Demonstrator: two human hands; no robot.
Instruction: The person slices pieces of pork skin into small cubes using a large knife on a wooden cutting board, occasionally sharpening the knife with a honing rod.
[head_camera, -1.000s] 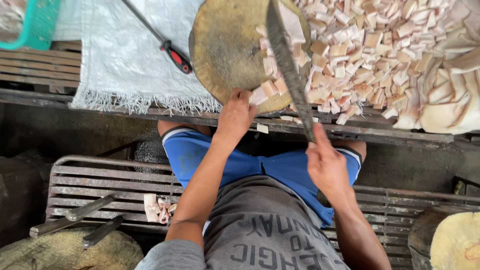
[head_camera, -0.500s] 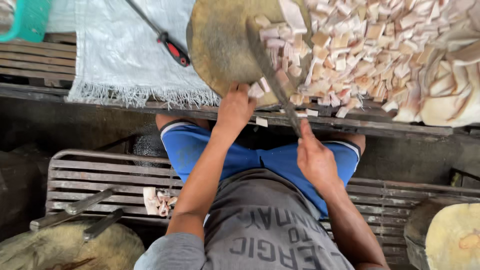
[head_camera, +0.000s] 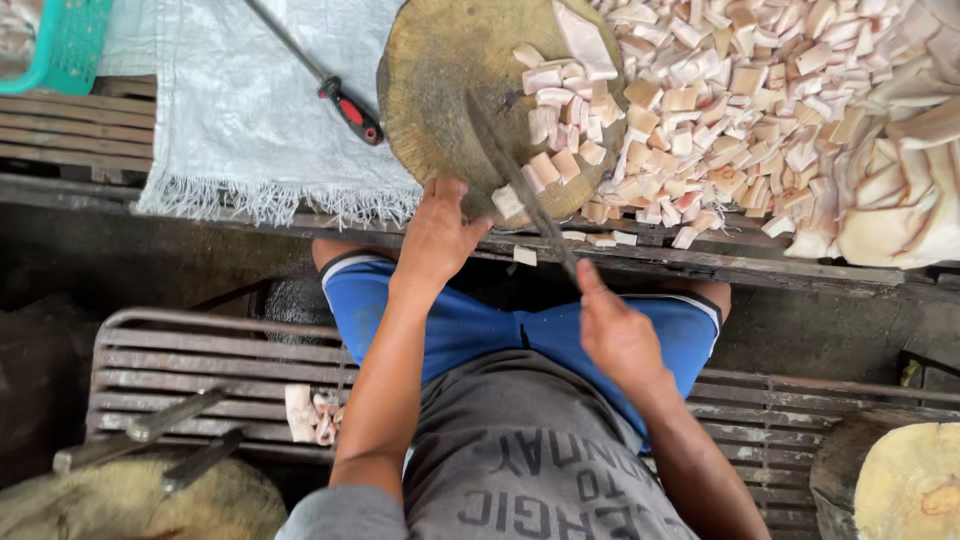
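A round wooden chopping block lies on the table edge in front of me. Pale cut cubes sit on its right half. My right hand grips the handle of a long cleaver, whose blade lies edge-on across the block beside the cubes. My left hand rests at the block's near rim, fingers bent against its edge, holding nothing else.
A big heap of pale cut pieces covers the table right of the block. A red-handled tool lies on a white woven sack. A teal basket sits top left. A metal bench and another wooden block are below.
The cleaver has swung from steeply raised to lying across the block, pushing the cubes right. My right hand dropped a little; my left hand stayed at the rim.
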